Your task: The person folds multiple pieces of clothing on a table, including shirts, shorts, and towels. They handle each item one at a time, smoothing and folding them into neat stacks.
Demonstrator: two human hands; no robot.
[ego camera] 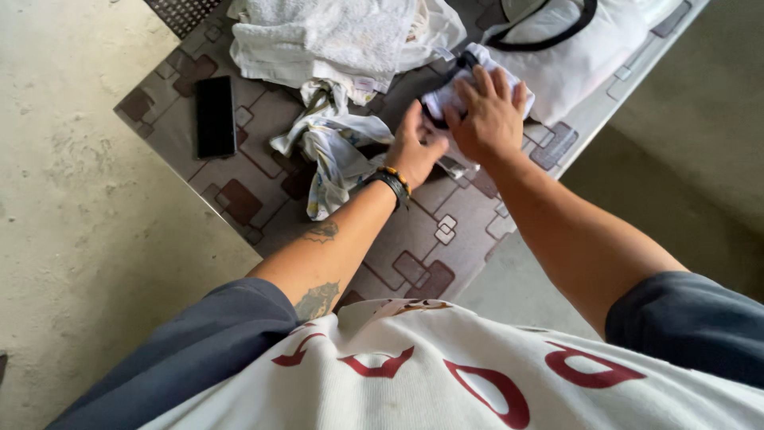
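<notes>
My right hand (487,115) lies flat on a small white folded garment with dark trim (452,94) on the patterned table (414,239), fingers spread and pressing down. My left hand (414,147), with a dark wristband and beads, grips the near edge of the same garment, thumb and fingers closed on the cloth. A crumpled light printed cloth (330,151) lies just left of my left hand.
A pile of white towels (326,36) sits at the table's far side. A white garment with a black collar (565,40) lies at the far right. A black phone (215,115) rests near the left edge. Bare concrete floor (72,207) surrounds the table.
</notes>
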